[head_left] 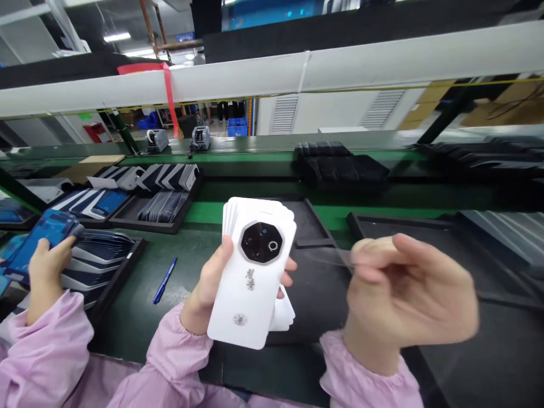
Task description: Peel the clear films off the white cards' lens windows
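My left hand (208, 286) grips a fanned stack of white phone back covers (250, 277), the top one showing a black octagonal camera window. My right hand (408, 300), blurred by motion, is pinched on a thin clear film (327, 258) that stretches from the stack toward its fingers. Both hands sit above a black tray (312, 226) on the green bench.
A co-worker's hand (42, 266) in a pink sleeve at the left holds a blue phone part (49, 229) over a tray of dark covers (102, 249). A blue pen (165, 280) lies on the bench. More black trays (340, 164) stand behind and at the right.
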A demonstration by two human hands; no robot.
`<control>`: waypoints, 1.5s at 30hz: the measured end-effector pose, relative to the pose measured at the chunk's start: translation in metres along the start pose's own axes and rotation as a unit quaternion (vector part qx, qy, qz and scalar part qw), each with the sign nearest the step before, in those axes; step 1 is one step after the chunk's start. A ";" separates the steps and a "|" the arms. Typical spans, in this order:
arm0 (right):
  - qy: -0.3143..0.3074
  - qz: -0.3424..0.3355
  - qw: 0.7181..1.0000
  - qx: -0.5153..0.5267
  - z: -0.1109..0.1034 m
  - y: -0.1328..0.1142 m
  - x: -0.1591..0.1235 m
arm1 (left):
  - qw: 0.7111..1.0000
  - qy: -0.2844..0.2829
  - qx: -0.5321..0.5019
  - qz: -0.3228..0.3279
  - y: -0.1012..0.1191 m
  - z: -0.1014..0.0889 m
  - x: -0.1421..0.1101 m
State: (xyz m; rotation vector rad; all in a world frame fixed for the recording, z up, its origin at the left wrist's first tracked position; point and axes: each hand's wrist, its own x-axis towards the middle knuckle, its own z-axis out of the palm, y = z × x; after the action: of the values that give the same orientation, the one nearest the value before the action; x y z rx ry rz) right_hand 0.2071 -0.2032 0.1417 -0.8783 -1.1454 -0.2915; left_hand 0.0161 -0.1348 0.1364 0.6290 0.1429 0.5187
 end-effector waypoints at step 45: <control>0.111 0.180 0.963 0.165 0.008 0.004 0.013 | 0.996 -0.058 -0.073 -0.003 -0.010 0.005 -0.007</control>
State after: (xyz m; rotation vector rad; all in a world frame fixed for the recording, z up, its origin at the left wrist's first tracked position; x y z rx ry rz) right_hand 0.2097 -0.1913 0.1528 -0.7191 -0.7782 0.0985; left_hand 0.0153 -0.1480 0.1348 0.5143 -0.0023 0.4814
